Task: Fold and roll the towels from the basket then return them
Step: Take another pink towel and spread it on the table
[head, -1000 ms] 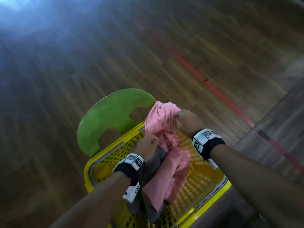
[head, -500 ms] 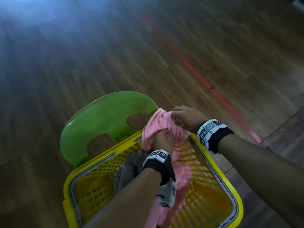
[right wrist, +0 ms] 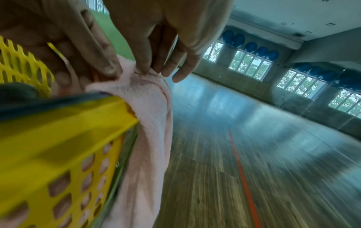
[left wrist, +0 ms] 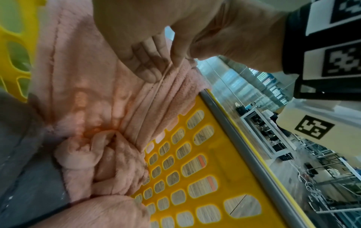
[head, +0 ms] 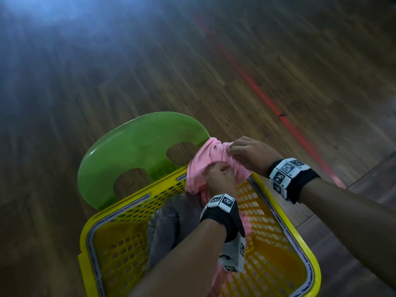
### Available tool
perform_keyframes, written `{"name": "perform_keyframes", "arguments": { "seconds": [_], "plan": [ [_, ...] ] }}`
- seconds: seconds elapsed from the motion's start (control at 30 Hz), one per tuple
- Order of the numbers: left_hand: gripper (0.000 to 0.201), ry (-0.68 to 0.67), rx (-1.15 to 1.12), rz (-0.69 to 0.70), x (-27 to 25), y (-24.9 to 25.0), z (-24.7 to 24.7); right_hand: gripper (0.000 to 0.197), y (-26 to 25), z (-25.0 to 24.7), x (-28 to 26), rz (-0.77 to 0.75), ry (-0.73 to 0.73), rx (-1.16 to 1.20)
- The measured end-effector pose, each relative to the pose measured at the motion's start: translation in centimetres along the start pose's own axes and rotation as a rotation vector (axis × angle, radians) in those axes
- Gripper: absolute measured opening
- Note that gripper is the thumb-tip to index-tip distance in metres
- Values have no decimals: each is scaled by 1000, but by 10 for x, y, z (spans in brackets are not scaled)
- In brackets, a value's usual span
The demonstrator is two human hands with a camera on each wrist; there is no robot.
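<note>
Pinching pink towel (head: 205, 159) — both hands (head: 220, 181) (head: 250, 155), lower folds hidden

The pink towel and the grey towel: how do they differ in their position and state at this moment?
The pink towel is gripped by the left hand and the right hand; no hand holds the grey towel. The pink towel is raised and hangs over the yellow basket rim; the grey towel lies low inside. Both are crumpled, neither folded nor rolled yet.

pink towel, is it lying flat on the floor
No, the pink towel is bunched over the far rim of the yellow basket, pinched by the left hand and right hand.
</note>
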State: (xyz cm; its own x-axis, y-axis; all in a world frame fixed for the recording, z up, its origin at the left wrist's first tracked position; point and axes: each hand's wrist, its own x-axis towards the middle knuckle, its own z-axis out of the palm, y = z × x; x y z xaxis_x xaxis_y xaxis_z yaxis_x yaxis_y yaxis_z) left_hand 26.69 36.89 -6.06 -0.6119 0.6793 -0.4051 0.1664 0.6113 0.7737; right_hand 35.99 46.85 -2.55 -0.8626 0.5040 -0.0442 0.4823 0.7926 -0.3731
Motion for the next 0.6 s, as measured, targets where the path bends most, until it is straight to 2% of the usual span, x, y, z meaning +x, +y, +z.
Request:
{"name": "perform_keyframes", "arguments": {
  "seconds": [0.17,0.27,0.37,0.43,0.53,0.6],
  "plan": [
    [30,-142,-107,22,-12,14,-16,11,-24,-19,-11,79,63,85],
    [32,-184,-203,145,-24,43,-37,8,-38,-46,-14,176,131,118],
    [21,-221,-137,212,-38,90,-63,8,-51,-94,-16,333,291,179],
    [21,-304,-207,250,-46,129,-80,8,-61,-133,-22,440,407,225],
    [16,-393,-195,450,-59,203,-103,7,-81,-199,-48,601,645,258],
    [12,-467,-179,593,-82,254,-120,7,-101,-243,-76,653,817,234]
  ]
}}
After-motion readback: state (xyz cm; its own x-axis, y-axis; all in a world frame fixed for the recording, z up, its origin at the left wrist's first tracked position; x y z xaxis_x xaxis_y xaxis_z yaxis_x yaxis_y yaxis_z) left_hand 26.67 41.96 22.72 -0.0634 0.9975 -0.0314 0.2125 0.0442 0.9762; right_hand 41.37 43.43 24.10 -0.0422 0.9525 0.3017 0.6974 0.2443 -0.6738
